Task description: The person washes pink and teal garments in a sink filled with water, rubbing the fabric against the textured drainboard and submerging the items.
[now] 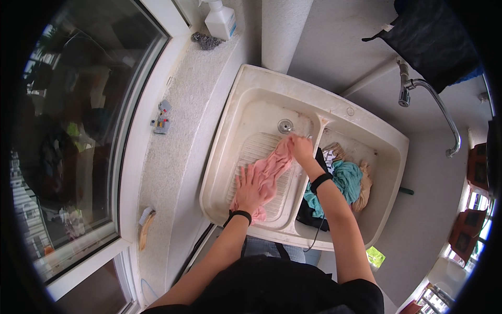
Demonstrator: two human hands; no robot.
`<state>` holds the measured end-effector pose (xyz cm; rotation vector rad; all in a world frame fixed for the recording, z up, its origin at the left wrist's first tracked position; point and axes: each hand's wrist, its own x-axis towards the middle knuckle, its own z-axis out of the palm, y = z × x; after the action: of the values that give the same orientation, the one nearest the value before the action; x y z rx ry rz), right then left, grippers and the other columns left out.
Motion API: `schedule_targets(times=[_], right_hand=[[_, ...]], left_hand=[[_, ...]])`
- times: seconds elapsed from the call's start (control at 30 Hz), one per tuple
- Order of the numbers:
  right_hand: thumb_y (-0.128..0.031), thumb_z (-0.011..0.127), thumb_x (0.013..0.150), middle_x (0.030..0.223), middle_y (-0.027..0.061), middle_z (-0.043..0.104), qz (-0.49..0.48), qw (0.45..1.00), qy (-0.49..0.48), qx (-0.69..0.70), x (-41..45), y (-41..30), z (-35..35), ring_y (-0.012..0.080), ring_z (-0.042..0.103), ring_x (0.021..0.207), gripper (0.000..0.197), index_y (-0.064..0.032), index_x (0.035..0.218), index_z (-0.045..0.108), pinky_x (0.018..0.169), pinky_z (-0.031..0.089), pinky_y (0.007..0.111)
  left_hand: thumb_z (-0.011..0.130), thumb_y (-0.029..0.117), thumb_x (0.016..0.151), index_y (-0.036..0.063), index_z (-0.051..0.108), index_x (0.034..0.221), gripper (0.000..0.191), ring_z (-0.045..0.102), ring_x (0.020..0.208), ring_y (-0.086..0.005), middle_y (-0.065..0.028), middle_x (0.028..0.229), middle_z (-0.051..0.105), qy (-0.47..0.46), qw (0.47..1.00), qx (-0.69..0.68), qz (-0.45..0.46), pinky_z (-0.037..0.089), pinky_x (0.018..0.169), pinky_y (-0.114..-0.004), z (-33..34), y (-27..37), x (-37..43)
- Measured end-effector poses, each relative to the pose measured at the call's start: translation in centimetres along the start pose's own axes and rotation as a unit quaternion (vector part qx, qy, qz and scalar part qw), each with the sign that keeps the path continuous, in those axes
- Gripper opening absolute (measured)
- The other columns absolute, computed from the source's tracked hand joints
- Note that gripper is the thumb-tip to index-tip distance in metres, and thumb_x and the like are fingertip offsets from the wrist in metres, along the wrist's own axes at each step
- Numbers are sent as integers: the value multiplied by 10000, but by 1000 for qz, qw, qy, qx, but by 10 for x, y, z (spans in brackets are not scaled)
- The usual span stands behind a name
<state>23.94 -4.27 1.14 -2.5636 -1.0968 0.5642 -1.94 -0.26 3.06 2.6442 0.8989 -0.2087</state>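
A wet-looking pink cloth garment [270, 168] lies stretched over the ribbed washboard [251, 146] moulded into the left basin of a double laundry sink [213, 172]. My left hand [248, 190] presses flat on its lower part, fingers spread. At its upper end my right hand [302, 149] is closed around the bunched fabric, close to the basin divider and below the metal drain [285, 126]. The right basin holds a heap of clothes: a teal garment [347, 178], a beige one [364, 188] and black fabric [310, 216], partly hidden by my right forearm.
A chrome faucet [437, 96] is mounted on the wall at the right. On the left ledge [188, 117] are a wooden scrub brush [147, 227], small grey plastic pieces [161, 119], a steel-wool scourer [206, 41] and a white spray bottle [220, 21]. Dark cloth [431, 39] hangs at upper right.
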Motion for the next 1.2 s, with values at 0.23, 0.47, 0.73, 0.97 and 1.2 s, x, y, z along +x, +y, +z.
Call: schedule_targets(times=[0.23, 0.47, 0.73, 0.97, 1.2], right_hand=[[-173, 619, 804, 1267, 98, 538, -23, 991, 128, 33, 68, -32, -19, 314, 504, 1171, 385, -187, 1187, 581, 893, 437, 506], [-211, 599, 840, 1453, 121, 353, 16, 997, 6, -69, 39, -64, 41, 380, 293, 1369, 469, -214, 1302, 514, 1022, 309, 637], [-356, 681, 794, 1257, 83, 513, -3, 998, 27, 61, 20, -24, 31, 376, 459, 1207, 503, -216, 1259, 548, 895, 424, 576], [-340, 701, 773, 1255, 128, 515, -41, 997, 70, -3, -41, -39, 59, 418, 491, 1149, 431, -175, 1162, 616, 816, 462, 536], [-247, 695, 747, 964, 115, 591, -200, 967, 148, 45, -135, -110, 54, 327, 580, 946, 226, -102, 916, 653, 616, 496, 445]], left_hand=[[590, 391, 794, 87, 249, 1494, 836, 194, 1421, -397, -157, 1548, 221, -3, 1000, -9, -6, 168, 1137, -555, 2, 10, 8], [606, 381, 786, 105, 247, 1498, 844, 188, 1419, -413, -167, 1546, 216, -7, 1000, -4, -18, 180, 1131, -561, -1, -1, 6], [543, 409, 855, 47, 203, 1499, 813, 138, 1425, -437, -254, 1535, 169, -109, 980, -66, 156, 147, 1112, -606, -30, -43, -33], [520, 389, 861, 45, 276, 1479, 748, 160, 1435, -390, -231, 1536, 204, -7, 998, -65, 10, 149, 1137, -552, -10, -14, -33], [534, 344, 841, 8, 334, 1447, 721, 169, 1434, -378, -200, 1537, 232, 5, 996, -91, -12, 130, 1146, -533, -5, -26, -35]])
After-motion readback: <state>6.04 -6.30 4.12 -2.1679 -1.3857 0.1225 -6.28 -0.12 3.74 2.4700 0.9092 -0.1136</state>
